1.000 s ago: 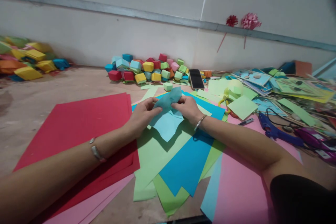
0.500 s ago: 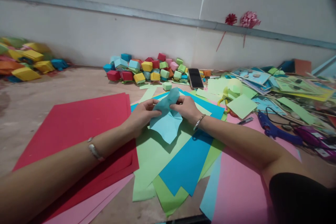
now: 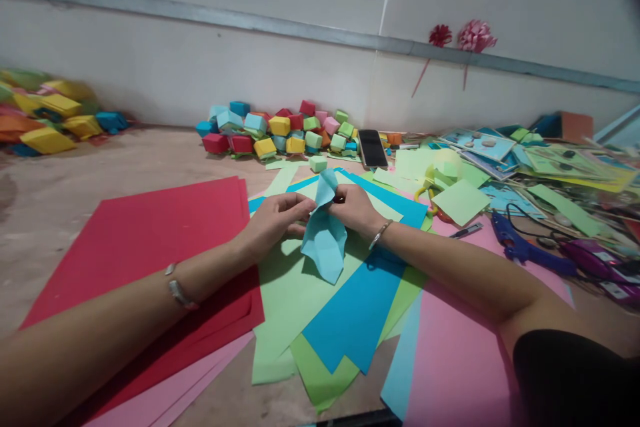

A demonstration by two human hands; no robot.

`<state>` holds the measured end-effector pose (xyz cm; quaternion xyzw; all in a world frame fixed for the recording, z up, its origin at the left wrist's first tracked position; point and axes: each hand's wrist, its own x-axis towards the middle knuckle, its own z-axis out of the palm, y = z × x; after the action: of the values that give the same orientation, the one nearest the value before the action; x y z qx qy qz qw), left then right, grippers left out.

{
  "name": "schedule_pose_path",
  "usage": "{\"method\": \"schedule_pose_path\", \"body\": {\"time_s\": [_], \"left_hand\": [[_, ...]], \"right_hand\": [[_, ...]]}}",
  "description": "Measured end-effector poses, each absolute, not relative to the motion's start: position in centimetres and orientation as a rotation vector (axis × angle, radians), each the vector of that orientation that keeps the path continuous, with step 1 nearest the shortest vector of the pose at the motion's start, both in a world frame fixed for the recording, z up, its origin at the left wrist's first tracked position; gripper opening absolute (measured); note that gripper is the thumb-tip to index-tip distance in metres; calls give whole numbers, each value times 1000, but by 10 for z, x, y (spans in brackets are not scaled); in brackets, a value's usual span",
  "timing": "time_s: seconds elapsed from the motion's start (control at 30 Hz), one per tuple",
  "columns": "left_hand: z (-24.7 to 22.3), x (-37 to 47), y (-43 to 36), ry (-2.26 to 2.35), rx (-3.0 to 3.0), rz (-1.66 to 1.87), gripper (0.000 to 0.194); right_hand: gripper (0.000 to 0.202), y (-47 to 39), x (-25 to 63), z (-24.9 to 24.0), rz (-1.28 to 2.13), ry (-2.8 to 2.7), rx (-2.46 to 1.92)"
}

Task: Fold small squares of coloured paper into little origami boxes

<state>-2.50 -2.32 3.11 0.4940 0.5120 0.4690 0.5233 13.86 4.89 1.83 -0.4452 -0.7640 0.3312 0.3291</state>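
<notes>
The right hand (image 3: pixel 353 207) pinches a creased piece of light blue paper (image 3: pixel 325 253) near its upper part, thumb and fingers pressed together on it, some of the fingertips hidden by the paper. The left hand (image 3: pixel 280 219) is at the paper's left edge with its thumb and fingers bent towards it; whether they close on it, I cannot tell. The paper is between the two hands, its narrow top standing above the grip and its wider, pointed lower part hanging below. Under the grip lie light green sheets (image 3: pixel 280 307), with a blue sheet (image 3: pixel 345 320) across them, nearer the person. Left of the grip are red sheets (image 3: pixel 150 247), partly under the left forearm; right of it, a pink sheet (image 3: pixel 460 353) runs beneath the right arm. Just beyond the grip is a small green box (image 3: pixel 318 164), and behind that a heap of coloured paper boxes (image 3: pixel 280 127) with a phone (image 3: pixel 373 149) beside its right end. Farther right of the grip lie a cutter (image 3: pixel 467 231) and a blue glue gun (image 3: pixel 523 243).
</notes>
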Motion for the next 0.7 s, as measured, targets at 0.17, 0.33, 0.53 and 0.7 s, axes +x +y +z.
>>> {"method": "schedule_pose_path", "body": {"time_s": [0.17, 0.33, 0.53, 0.7], "left_hand": [[31, -23, -23, 1348, 1188, 1129, 40], [31, -25, -22, 1308, 1165, 1100, 38], [29, -29, -20, 1347, 1369, 1094, 49], [23, -30, -18, 1423, 1592, 1181, 39]], "right_hand": [[4, 49, 139, 18, 826, -2086, -1120], [5, 48, 139, 21, 793, -2052, -1189], [8, 47, 138, 24, 791, -2048, -1183], [11, 50, 139, 21, 825, -2035, -1177]]}}
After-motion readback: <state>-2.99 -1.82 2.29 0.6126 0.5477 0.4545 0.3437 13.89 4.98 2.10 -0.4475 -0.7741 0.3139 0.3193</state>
